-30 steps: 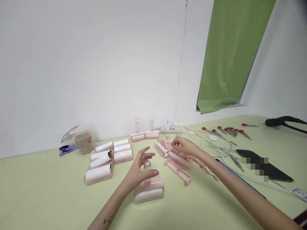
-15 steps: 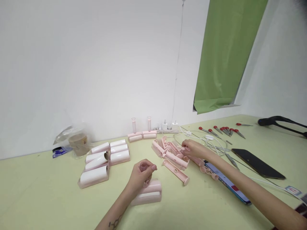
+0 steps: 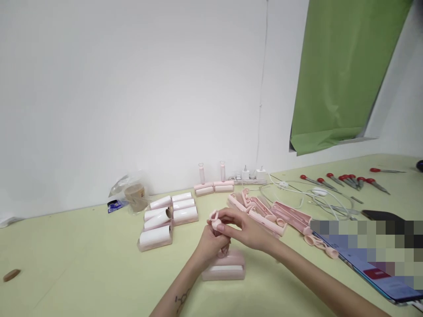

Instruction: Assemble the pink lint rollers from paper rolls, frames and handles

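My left hand point(image 3: 214, 242) is closed around the upright handle of a pink lint roller, whose lower end shows beneath the fingers. The roller's pink and white body point(image 3: 228, 272) lies on the table under that hand. My right hand point(image 3: 239, 224) pinches a small pink end cap with a loop point(image 3: 215, 219) at the top of the left fist. Fingers hide whether the cap is seated in the handle. To the right, loose pink lint roller parts point(image 3: 264, 215) lie in a pile, with pink looped pieces point(image 3: 320, 245) nearer me.
White sticky rolls in pink holders point(image 3: 155, 237) stand at left, beside a tape roll point(image 3: 136, 198) in plastic. Two lint rollers with upright handles point(image 3: 222, 174) stand by the wall. A power strip point(image 3: 249, 180), cables, red-ended tools point(image 3: 350, 180) and a phone point(image 3: 373, 268) lie right.
My right hand has come from the pile of pink parts to my left hand, bringing a looped pink end cap. The view has turned right.
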`<state>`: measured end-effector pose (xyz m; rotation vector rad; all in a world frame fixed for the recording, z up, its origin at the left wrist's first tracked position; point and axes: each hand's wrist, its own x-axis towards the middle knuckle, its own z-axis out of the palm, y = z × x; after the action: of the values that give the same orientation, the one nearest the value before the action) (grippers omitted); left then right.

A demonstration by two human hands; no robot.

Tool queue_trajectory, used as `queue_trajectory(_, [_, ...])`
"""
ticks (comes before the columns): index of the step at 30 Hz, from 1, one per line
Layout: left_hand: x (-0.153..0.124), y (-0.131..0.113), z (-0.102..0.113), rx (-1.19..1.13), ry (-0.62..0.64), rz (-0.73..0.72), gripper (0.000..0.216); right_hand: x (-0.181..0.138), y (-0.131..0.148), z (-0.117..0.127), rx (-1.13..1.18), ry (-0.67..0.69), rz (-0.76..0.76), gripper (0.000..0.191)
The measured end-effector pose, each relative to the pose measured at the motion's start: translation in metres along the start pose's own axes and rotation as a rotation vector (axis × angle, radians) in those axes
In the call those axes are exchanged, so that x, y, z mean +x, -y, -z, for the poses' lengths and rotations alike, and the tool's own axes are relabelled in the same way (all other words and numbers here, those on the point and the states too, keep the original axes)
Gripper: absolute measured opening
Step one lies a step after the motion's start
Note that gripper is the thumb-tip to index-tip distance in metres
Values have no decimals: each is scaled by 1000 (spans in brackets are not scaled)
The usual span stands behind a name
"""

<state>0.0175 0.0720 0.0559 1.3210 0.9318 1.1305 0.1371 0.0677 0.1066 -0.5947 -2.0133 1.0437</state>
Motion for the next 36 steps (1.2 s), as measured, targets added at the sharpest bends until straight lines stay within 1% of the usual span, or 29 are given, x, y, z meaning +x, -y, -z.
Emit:
queue_trajectory(3, [1,2,1,-2,3,7,16,-1,-3,3,-7,-38,-7,15])
queue_trajectory(7, [1,3,2,-10,11,13,14,-1,-7,3,-37,-49,-23,13])
queue_trajectory(11, [0,0,2,-12,33,3,18,-2,-10,0,-70,-70,-43,11])
queue_trajectory(16, [-1,-1,2,-14,57,-9,23,-2,-9,-1,-54,-69,-18,13])
queue_trajectory(18, [-1,-1,2,-11,54,-8,21,4,-6,0,-74,-27,-30,15])
queue_trajectory(21, [-1,-2,0,-3,36,-3,14,18,-3,4,-205,36,-61,22])
queue_trajectory(23, [-1,-2,-1,5,15,0,10,26,-1,6,-264,106,-70,23])
queue_trajectory(26, [0,-2,-2,23,-14,16,9,29,1,7,-196,239,-94,24])
queue_trajectory(28, [1,0,-2,44,-36,28,13,27,0,5,-123,277,-102,28])
queue_trajectory(31, [0,3,-1,80,-78,53,16,22,-5,-2,-18,254,-107,36])
queue_trajectory(33, [-1,4,-1,101,-91,75,13,19,-10,-7,25,187,-115,38])
queue_trajectory(36, [-3,4,-2,112,-84,92,9,14,-14,-14,23,51,-127,39])
